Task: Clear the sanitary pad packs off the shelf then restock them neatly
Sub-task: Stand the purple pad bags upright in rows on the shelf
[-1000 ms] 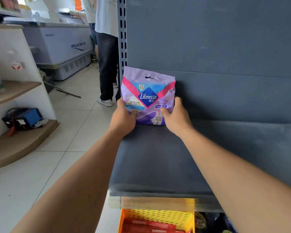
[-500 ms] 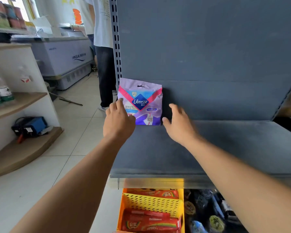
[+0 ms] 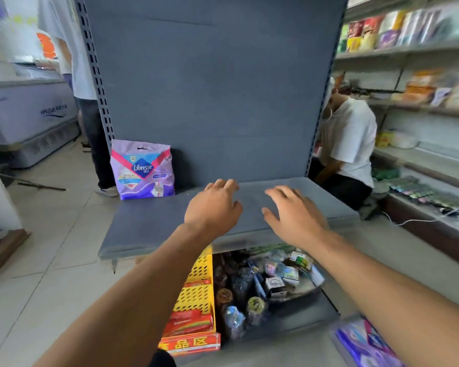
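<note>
One purple Libresse pad pack stands upright at the far left corner of the grey shelf, leaning against the back panel. My left hand and my right hand hover over the middle of the shelf, fingers relaxed and spread, holding nothing, well to the right of the pack. More purple pad packs lie at the bottom right, partly cut off by the frame and under my right forearm.
Below the shelf sit a yellow crate with red snack packs and a heap of small goods. One person crouches at the right by stocked shelves; another stands behind the upright at left, near a chest freezer.
Both hands have let go of the pack and drawn back to the right over the shelf. The view has swung right and down, revealing the lower goods and the packs at bottom right.
</note>
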Demonstrator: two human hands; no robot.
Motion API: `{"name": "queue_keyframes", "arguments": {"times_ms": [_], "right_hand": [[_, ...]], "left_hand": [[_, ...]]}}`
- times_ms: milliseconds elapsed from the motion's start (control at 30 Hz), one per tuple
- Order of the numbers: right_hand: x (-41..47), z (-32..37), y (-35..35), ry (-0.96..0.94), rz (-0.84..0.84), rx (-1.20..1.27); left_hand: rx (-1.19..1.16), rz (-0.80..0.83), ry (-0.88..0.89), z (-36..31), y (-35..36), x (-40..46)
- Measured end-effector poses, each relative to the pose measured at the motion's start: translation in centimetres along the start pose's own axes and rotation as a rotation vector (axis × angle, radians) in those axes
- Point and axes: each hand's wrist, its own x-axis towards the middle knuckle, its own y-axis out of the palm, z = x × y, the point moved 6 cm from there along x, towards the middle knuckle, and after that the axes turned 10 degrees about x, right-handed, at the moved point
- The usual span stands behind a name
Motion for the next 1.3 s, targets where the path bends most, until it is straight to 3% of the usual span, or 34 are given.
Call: {"name": "queue_keyframes", "arguments": {"times_ms": [233,567,867,1133,1300], "right_hand": [[-10.3,-11.3,-5.5,0.206,-0.046,-0.016],[-26.8,-30.2,-5.9,0.775,0.003,0.217],[-38.5,-39.6,6.9,1.289,0.175,0.351],[-46.1,-44.9,19.2,1.688,0.075,0.597],[-49.0,-46.6,24.2,1.85,0.028,0.661]], "left_hand": [[-0.051,0.115,0.203,-15.1,2.5,-1.5],[-0.115,0.388,0.416,-34.2,12.8,-5.0],[-0.189,0.71,0.468,-42.3,30.3,-8.2],[-0.256,1.023,0.433,-45.6,48.1,-13.4],[-0.295,1.169,0.382,-46.8,55.2,-16.9]]}}
